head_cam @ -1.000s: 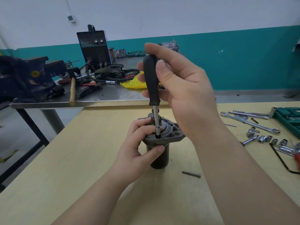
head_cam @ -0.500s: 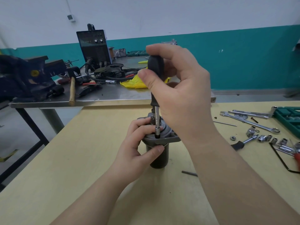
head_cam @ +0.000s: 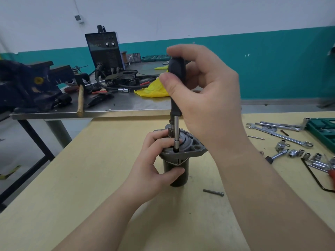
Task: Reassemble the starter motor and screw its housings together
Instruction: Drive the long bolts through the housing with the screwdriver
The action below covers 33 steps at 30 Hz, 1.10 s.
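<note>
Right hand (head_cam: 204,98) grip wrapped lower round screwdriver (head_cam: 176,84); left hand (head_cam: 154,165) grip unchanged, clasping starter motor (head_cam: 178,160).

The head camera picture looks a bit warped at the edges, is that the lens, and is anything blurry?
Head view: yes, the wide lens bows the teal wall band and stretches the right forearm; light is soft and even, with only faint shadows on the wooden table; the right hand on the screwdriver looks slightly soft; the starter motor is fairly sharp.
</note>
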Available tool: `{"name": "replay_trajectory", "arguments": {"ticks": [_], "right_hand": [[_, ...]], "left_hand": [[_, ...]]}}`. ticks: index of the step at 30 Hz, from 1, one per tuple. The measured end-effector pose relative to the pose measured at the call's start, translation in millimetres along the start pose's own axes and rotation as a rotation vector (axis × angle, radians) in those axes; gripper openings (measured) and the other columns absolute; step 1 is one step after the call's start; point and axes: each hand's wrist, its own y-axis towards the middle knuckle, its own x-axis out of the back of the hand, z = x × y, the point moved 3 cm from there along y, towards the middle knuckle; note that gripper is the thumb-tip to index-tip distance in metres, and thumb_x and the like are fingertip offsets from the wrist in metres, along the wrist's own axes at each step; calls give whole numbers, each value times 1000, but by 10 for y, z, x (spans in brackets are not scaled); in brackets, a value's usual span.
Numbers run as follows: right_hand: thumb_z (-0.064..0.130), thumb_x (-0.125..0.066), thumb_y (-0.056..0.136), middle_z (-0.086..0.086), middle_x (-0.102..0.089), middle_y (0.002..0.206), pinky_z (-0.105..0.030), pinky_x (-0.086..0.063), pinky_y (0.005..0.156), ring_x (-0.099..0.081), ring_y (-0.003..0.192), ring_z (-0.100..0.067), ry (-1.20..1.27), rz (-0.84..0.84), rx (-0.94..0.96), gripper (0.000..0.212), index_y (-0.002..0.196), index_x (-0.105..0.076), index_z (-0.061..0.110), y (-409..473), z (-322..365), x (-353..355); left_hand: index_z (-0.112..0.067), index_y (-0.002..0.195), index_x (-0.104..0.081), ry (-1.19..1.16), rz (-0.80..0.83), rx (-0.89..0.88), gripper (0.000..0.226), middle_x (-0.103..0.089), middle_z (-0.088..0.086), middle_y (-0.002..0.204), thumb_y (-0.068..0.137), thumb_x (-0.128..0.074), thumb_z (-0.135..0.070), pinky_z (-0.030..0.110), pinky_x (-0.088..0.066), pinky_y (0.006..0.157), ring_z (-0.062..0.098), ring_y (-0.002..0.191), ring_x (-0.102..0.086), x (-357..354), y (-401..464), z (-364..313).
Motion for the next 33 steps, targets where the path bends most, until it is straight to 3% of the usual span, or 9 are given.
{"name": "replay_trajectory", "arguments": {"ticks": [5,9,13,17,19,25,27,30,33], "right_hand": [[18,-64,105,6,-79,101,-44,-66,87,-77,98,-20,345,157,-213,23,124,-72,27,8,-32,6],[11,-60,106,-9,-80,104,-48,-66,81,-78,98,-36,447,278,-242,30,132,-69,25,12,-51,68],[12,-73,99,6,-72,84,-60,-66,77,-72,81,-36,395,202,-220,33,126,-70,30,1,-67,6],[21,-81,94,16,-68,84,-38,-64,78,-68,77,-12,80,11,-61,30,119,-70,34,-18,-33,-38],[25,-80,94,13,-71,92,-29,-60,80,-69,83,-11,-10,-12,-17,29,120,-71,32,-25,-23,-56],[16,-60,107,-3,-79,107,-51,-66,86,-78,100,-29,371,301,-219,30,134,-67,28,31,-73,50],[11,-64,104,-8,-78,102,-49,-66,81,-79,95,-34,418,335,-216,31,130,-68,28,27,-49,87],[15,-77,95,5,-70,81,-55,-66,77,-75,84,-36,360,257,-211,33,122,-71,33,32,-45,50],[20,-83,91,19,-65,74,-31,-62,72,-68,72,-13,147,95,-105,31,116,-70,34,14,-20,6]], "left_hand": [[-34,131,-67,-3,7,-3,56,-48,-6,148,79,-81,-19,55,-42,120,30,151,-42,9,-3,-4],[-33,132,-67,-1,7,2,56,-48,-6,149,79,-80,-19,54,-43,119,30,150,-43,7,-5,1],[-31,132,-68,-15,15,2,55,-48,-4,149,80,-78,-18,57,-41,120,31,152,-41,8,-7,2],[-30,129,-68,-26,21,10,53,-49,-2,148,79,-76,-16,59,-41,119,31,152,-40,8,-7,0],[-29,128,-68,-26,22,8,52,-49,0,147,79,-76,-16,60,-41,118,33,151,-40,7,-11,3],[-29,131,-67,-26,27,-10,55,-49,-4,147,80,-78,-11,59,-41,119,33,152,-40,4,-3,11],[-29,132,-67,-24,26,-11,55,-49,-3,148,80,-77,-13,59,-41,120,33,152,-39,3,-4,12],[-30,133,-67,-17,25,-22,57,-49,0,148,78,-76,-13,60,-40,120,33,154,-37,2,-17,7],[-29,131,-68,-17,19,-21,56,-50,0,148,78,-75,-14,61,-41,118,31,153,-38,-5,-20,-3]]}}
